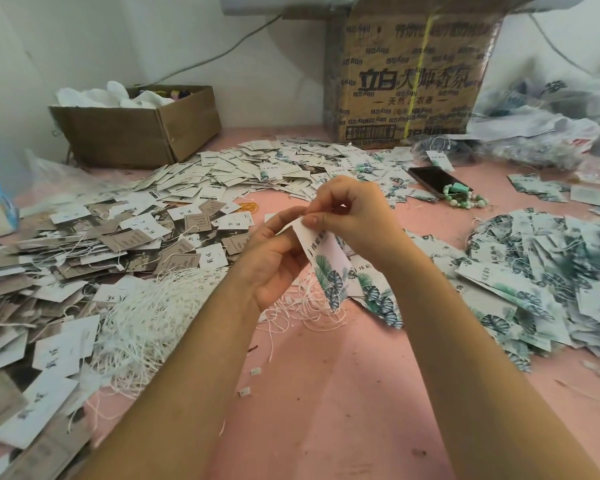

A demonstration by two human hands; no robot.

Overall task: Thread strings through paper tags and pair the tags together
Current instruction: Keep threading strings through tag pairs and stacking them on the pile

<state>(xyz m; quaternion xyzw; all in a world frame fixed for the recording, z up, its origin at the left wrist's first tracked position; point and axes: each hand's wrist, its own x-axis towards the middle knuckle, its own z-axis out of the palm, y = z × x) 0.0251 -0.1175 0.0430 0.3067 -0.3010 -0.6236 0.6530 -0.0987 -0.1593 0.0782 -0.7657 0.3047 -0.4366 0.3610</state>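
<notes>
Left hand (274, 259) and right hand (352, 216): bare. Forearms (201, 375): bare along their full visible length, from the wrist to the lower frame edge. Fingers (329, 192): bare. Right thumbnail: trimmed short, natural finish.

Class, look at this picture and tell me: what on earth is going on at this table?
A person holds a leaf-printed tag above the pink table. The left hand grips its upper edge and the right hand pinches the top. Whether a string is through it yet cannot be told. A heap of white strings lies to the left, with tag piles all around.
</notes>
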